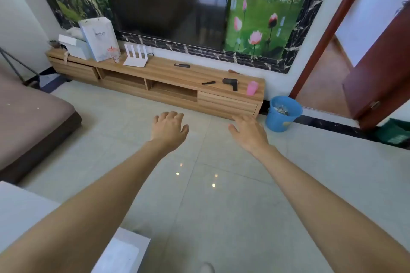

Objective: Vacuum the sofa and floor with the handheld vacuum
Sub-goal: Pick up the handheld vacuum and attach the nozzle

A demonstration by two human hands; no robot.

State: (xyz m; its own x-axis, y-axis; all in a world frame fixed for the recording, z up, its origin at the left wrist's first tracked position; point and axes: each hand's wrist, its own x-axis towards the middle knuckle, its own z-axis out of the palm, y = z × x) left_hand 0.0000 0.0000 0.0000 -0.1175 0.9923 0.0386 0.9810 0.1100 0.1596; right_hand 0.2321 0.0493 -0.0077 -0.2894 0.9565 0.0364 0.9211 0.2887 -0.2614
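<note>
**Inspector:** Report the hands.

**Operator:** I see both arms stretched forward over the pale tiled floor [221,206]. My left hand [169,127] sits at centre frame, palm down, fingers loosely curled and holding nothing. My right hand [249,132] is just right of centre, palm down, fingers relaxed and spread, also holding nothing. Neither hand touches any object.

**Inspector:** Location of the vacuum?

**Operator:** The handheld vacuum [230,83], a dark pistol-shaped unit, lies on its side on top of the wooden TV cabinet [226,101], right of centre in the frame and well apart from both hands. A thin black nozzle piece [208,83] lies just beside it on the left; a pink cup [252,88] stands near it on the right.

**Inspector:** The sofa?

**Operator:** A brown sofa [31,117] occupies the left edge of the frame, with small pale specks on its seat.

**Inspector:** Other items noted?

**Operator:** A dark television [164,0] hangs at the top centre. On the cabinet's left end I record a white paper bag [99,37] and a white router [135,54] with upright antennas; a black remote [182,65] lies mid-cabinet. A blue bin [282,114] holding scraps stands on the floor at the cabinet's right end, beside an open reddish-brown door [377,77].
</note>
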